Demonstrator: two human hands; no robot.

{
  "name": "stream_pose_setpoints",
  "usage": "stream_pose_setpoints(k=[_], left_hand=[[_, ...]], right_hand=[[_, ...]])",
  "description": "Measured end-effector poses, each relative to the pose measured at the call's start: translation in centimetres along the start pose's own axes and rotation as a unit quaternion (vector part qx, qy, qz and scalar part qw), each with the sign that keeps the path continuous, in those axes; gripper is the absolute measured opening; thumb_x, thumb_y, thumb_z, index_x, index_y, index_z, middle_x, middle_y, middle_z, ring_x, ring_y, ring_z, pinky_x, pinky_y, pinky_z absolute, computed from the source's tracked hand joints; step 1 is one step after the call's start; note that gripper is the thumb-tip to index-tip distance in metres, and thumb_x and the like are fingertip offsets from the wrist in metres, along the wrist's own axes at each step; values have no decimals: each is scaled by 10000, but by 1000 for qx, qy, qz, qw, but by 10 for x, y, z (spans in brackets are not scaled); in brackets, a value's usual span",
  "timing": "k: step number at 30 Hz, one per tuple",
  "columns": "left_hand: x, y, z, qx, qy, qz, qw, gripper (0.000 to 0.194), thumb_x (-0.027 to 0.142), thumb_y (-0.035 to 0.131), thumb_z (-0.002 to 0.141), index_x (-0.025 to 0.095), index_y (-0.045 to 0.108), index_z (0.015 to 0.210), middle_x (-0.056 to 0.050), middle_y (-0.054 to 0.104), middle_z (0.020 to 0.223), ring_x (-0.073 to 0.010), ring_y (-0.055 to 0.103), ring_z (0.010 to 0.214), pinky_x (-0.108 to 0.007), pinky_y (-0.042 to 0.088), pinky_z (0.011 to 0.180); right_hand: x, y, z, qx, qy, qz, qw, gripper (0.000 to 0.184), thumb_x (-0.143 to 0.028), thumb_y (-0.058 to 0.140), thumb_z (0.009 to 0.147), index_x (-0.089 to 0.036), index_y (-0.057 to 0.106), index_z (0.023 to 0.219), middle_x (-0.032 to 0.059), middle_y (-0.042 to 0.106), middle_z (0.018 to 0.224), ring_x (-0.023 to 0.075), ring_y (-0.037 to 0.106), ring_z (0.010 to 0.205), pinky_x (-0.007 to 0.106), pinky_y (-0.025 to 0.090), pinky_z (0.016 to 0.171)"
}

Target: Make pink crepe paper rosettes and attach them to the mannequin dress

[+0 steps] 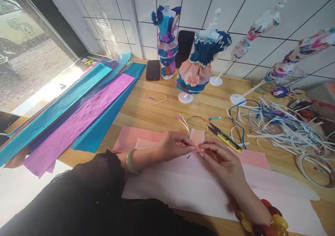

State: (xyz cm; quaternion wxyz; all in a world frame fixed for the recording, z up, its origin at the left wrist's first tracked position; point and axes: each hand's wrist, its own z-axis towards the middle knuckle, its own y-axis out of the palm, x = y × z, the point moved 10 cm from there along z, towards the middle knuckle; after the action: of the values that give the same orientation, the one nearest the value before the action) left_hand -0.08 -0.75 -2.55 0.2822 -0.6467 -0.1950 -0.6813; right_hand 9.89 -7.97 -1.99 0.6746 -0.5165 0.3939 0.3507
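Observation:
A small strip of pale pink paper (197, 137) is held between my two hands, its lower end gathered into fine pleats. My left hand (175, 146) pinches the pleated part from the left with thumb and forefinger. From the right, the thumb and fingers of my right hand (221, 156) close on the same pleats. The strip's flat upper part stands up between the fingertips. Beneath both hands lie large pale pink sheets (167, 185) over a deeper pink sheet (138, 134).
Behind stand small mannequins in paper dresses (200, 51), with phones (153, 70) near them. Yellow-and-black cutting tools (225, 138) and a wire ring (197, 124) lie just beyond my hands. Tangled paper strips (282, 124) spread at right; turquoise and purple papers (86, 115) at left.

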Motion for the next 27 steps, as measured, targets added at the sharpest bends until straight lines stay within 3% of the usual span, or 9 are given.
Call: stream_pose_setpoints(k=[6,13,27], left_hand=[[2,0,0,2,5,11,1000,168,271,635,731,112,688,736,-74,674,730,-113,584,668,-215,434,615],[-2,0,0,8,-12,-3,1000,195,308,640,726,118,685,737,-72,682,751,-117,595,677,-218,452,625],[-10,3,-2,10,-31,-50,998,194,308,628,731,114,632,744,-51,654,753,-85,560,656,-195,438,610]], right_hand=[[-7,-8,1,35,-6,-41,999,105,-241,605,779,-257,688,840,38,653,853,177,612,819,320,516,742],[-2,-15,-1,81,25,-30,996,82,-250,643,740,-250,708,790,33,686,825,185,635,806,340,528,749],[2,-16,1,105,79,3,991,59,-263,674,697,-213,690,725,27,706,759,171,654,704,300,548,673]])
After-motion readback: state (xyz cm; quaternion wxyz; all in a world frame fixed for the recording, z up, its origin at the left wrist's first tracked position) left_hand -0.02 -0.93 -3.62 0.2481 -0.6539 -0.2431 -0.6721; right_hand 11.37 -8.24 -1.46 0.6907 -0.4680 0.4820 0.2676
